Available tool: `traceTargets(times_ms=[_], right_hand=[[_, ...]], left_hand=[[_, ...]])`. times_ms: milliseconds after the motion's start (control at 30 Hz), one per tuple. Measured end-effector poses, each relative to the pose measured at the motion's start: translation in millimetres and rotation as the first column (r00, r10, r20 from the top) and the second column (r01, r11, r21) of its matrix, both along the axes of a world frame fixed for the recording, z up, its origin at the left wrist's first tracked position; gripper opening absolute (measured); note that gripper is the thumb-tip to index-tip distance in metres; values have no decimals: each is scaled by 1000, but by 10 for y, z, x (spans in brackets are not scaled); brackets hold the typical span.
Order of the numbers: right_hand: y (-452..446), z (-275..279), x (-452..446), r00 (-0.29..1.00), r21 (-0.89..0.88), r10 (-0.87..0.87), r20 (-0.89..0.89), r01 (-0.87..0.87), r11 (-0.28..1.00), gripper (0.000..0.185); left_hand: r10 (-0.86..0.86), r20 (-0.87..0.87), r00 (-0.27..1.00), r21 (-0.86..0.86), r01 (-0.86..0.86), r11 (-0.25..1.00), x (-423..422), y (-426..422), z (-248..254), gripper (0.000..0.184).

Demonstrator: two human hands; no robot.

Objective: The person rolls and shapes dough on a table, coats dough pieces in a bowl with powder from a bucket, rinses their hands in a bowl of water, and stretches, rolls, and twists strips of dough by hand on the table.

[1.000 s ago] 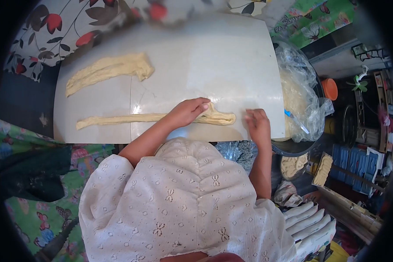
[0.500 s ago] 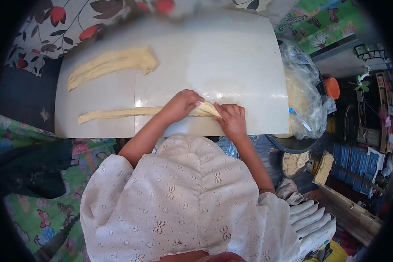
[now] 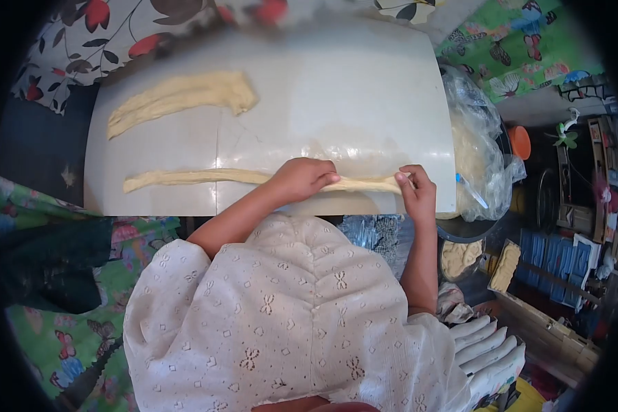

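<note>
A long, thin rope of pale dough [image 3: 192, 177] runs across the near side of the white table [image 3: 364, 89]. My left hand [image 3: 303, 180] is closed on the rope near its middle, with thumb and fingers pinching it. Close to the table's right side, my right hand [image 3: 417, 191] grips the rope's right end between thumb and fingers. Between my hands the dough is stretched narrow and nearly straight. Farther back on the left lies a wider, flat strip of dough [image 3: 182, 96], which neither hand touches.
Right of the table stands a dark basin [image 3: 479, 230] holding dough under a clear plastic sheet [image 3: 498, 182]. An orange container [image 3: 520, 142] is beyond it. Lower right, shaped dough [image 3: 460, 257] sits in a round pan, near a tray of dough [image 3: 505, 266].
My right hand has moved right, drawing the dough's end along with it. My left hand has shifted slightly right. The rope's right part is now longer and thinner.
</note>
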State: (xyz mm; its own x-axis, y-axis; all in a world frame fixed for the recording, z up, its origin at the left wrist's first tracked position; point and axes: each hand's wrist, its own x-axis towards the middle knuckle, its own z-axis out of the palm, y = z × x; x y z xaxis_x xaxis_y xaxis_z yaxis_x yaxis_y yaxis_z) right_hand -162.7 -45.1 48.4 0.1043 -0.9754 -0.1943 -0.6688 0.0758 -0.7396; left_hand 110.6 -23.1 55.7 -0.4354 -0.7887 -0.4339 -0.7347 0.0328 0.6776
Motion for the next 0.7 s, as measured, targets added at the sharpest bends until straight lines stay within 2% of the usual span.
traceTargets(times_ms=[33, 67, 100, 133, 167, 200, 267, 300, 333, 400, 467, 600, 700], right_hand=[[-13, 5, -28, 984, 62, -10, -176, 21, 998, 18], [1, -147, -65, 983, 66, -20, -181, 33, 997, 18], [30, -414, -112, 956, -217, 6, -293, -73, 973, 18], [6, -541, -149, 914, -474, -1, -406, -210, 855, 19], [36, -440, -44, 927, -523, -80, -367, -135, 842, 22], [74, -433, -17, 925, -520, -86, -369, -129, 844, 22], [98, -411, 24, 893, -549, -111, -436, -166, 819, 23], [141, -386, 62, 876, -504, -101, -472, -174, 846, 33], [171, -369, 140, 874, -505, -106, -475, -172, 846, 33], [281, -315, 391, 929, -489, -21, -370, -175, 854, 46], [437, -307, 654, 841, -338, 212, -497, -413, 846, 59], [553, -521, 598, 855, -306, 199, -479, -375, 875, 64], [463, -493, 335, 822, -296, 180, -540, -386, 873, 65]], left_hand=[[-10, -4, 1000, 5, 10, 1000, -61, 33, -104, 32], [49, 87, 995, -474, -2, 880, -134, 99, -296, 32], [145, 131, 981, -838, 32, 544, -189, 155, -434, 32], [137, 124, 983, -843, 31, 536, -205, 146, -481, 32], [69, 136, 988, -780, 63, 623, -194, 153, -517, 34], [-4, 142, 990, -701, 104, 705, -173, 193, -556, 36], [-50, 148, 988, -699, 140, 702, -114, 225, -614, 38], [-86, 154, 984, -694, 170, 700, -107, 237, -624, 41], [-91, 151, 984, -696, 171, 697, -118, 249, -632, 41], [-42, 156, 987, -746, 146, 650, -164, 271, -502, 47], [-52, 192, 980, -729, 177, 661, -161, 262, -562, 48], [-28, 334, 942, -667, 257, 700, -85, 222, -574, 53], [-18, 322, 947, -661, 239, 712, -56, 180, -606, 56]])
